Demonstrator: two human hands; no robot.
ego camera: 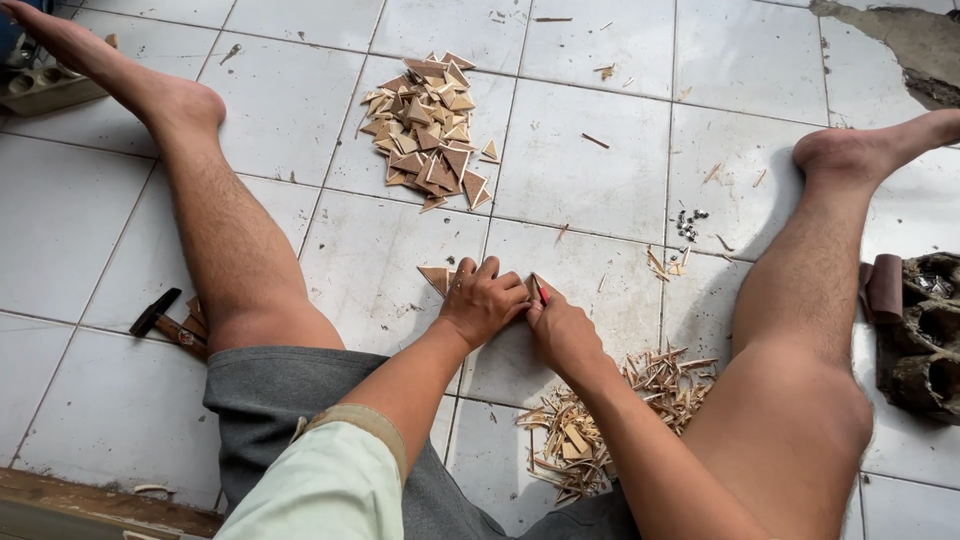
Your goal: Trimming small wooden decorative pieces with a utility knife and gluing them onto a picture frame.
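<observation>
Nearest to the camera is a pale green sleeve [325, 485] on the left arm, over grey shorts [270, 400]. Between the bare legs, beside the right forearm, lies a heap of thin wooden offcuts [590, 425] on the white floor tiles [590, 160].

A little further, both hands meet on the floor. The left hand [483, 300] is pressed down, fingers curled, on a small triangular wooden piece [437, 277] — one corner of it shows at the left of the knuckles. The right hand [560, 325] touches the left one and is closed around a thin red-tipped tool [541, 291]; what kind of tool, I cannot tell.

At the left, beside the thigh, lies a hammer [160, 318]. At the right edge stands a dark moulded tray [925, 335].

Further away — a pile of wooden triangles [430, 135] and some small dark nails [688, 224].
</observation>
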